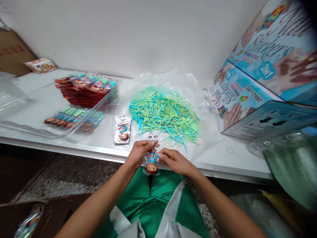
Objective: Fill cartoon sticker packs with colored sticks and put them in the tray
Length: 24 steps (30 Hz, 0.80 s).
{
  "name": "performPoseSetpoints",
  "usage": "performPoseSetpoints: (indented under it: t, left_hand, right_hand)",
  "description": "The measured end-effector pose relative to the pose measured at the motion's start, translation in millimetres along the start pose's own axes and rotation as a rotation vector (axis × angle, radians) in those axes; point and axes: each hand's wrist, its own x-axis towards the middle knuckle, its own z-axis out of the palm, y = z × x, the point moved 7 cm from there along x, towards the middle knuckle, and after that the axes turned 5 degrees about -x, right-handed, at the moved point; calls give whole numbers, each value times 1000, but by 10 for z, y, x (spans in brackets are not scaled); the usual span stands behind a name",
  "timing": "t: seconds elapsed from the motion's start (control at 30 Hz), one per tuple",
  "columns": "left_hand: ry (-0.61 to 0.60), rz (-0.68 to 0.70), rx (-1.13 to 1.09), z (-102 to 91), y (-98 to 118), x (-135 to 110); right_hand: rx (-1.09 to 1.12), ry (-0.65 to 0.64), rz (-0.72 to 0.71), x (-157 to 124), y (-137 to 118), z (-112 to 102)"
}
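Observation:
At the table's front edge my left hand point(142, 150) pinches the upper part of a small printed candy packet point(151, 162), which has a cartoon face at its lower end. My right hand point(174, 160) is closed at the packet's right side, thumb and forefinger together at its edge; whether a stick is between them is too small to tell. Just beyond both hands, a heap of green and blue plastic sticks point(164, 114) lies on a clear plastic bag point(173, 79). Left of my left hand, a similar packet point(122, 132) lies flat on the table.
A clear plastic tray point(32, 130) on the left holds stacked red packets point(81, 92) and a row of packets point(64, 119). Blue nail sticker boxes point(247, 89) stand at the right. A rubber band point(230, 150) lies on the white table point(210, 162). A small box point(41, 65) sits back left.

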Motion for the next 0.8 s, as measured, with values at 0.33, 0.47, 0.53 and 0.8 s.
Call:
performPoseSetpoints:
  t: [0.33,0.47,0.53,0.8]
  left_hand:
    - [135,-44,-15,-162,-164,113]
    - [106,-45,36,-206,-186,153]
    - [80,-66,53,-205,-206,165]
    - [17,-69,63,-201,-242,170]
  right_hand:
    - [-1291,-34,317,-36,660,-873]
    - [-1335,-100,267,146,693,-804]
    - [-1324,-120,212,285,657,-757]
    - [-1281,-118,130,809,587,-767]
